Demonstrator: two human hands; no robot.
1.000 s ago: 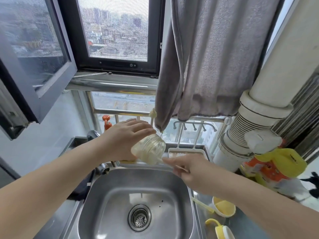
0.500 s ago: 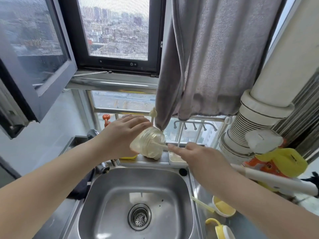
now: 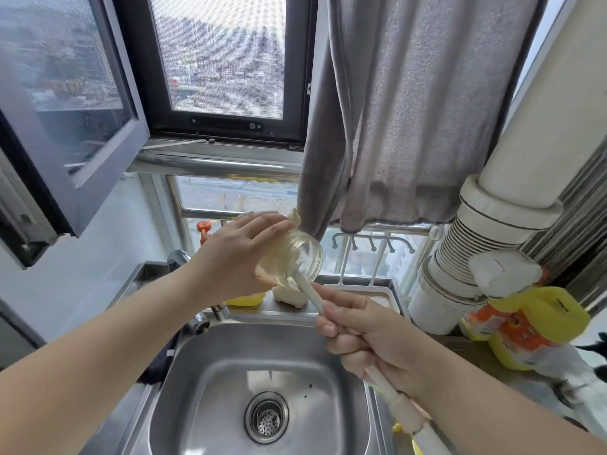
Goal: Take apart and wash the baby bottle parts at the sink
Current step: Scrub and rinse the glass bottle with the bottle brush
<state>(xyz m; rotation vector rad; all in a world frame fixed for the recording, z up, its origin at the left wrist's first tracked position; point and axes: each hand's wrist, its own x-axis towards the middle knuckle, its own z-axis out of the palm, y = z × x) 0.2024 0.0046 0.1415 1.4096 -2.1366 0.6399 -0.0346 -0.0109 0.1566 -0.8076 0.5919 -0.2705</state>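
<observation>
My left hand (image 3: 236,254) grips a clear, yellowish baby bottle (image 3: 295,261) above the back rim of the steel sink (image 3: 210,372), tilted with its open mouth toward the right. My right hand (image 3: 364,333) holds the white handle of a bottle brush (image 3: 308,292), whose front end goes into the bottle's mouth. The handle's rear end (image 3: 407,415) sticks out behind my right wrist. The brush head inside the bottle is hard to make out.
The sink drain (image 3: 266,417) lies below. A tap (image 3: 179,257) stands at the sink's back left. A white drying rack tray (image 3: 377,292) sits behind the sink. A grey towel (image 3: 410,110) hangs overhead. A yellow-and-orange bottle (image 3: 525,326) and a white pipe (image 3: 486,224) stand at right.
My right hand has taken up the bottle brush from the right and pushed its front end into the bottle's mouth. My left hand has tilted the bottle's mouth more toward the right.
</observation>
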